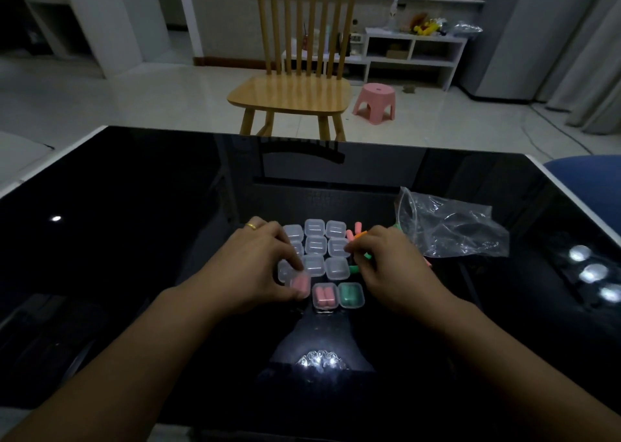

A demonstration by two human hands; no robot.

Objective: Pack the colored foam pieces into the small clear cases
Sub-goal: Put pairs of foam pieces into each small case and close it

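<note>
Several small clear cases (316, 245) lie in a grid on the black table. At the grid's near edge one case holds pink foam (324, 295) and beside it another holds green foam (351, 294). My left hand (262, 266) pinches a clear case with pink foam inside (300, 284), just left of those two. My right hand (393, 270) hovers over the loose foam pieces (357, 231) at the grid's right side, its fingers curled around orange and green pieces that stick out from them. More loose pieces are hidden under that hand.
A crumpled clear plastic bag (450, 229) lies to the right of the foam. The glossy black table (134, 240) reflects lamps. Beyond its far edge stand a wooden chair (292, 92) and a pink stool (374, 102). A blue seat (591, 169) is at the right.
</note>
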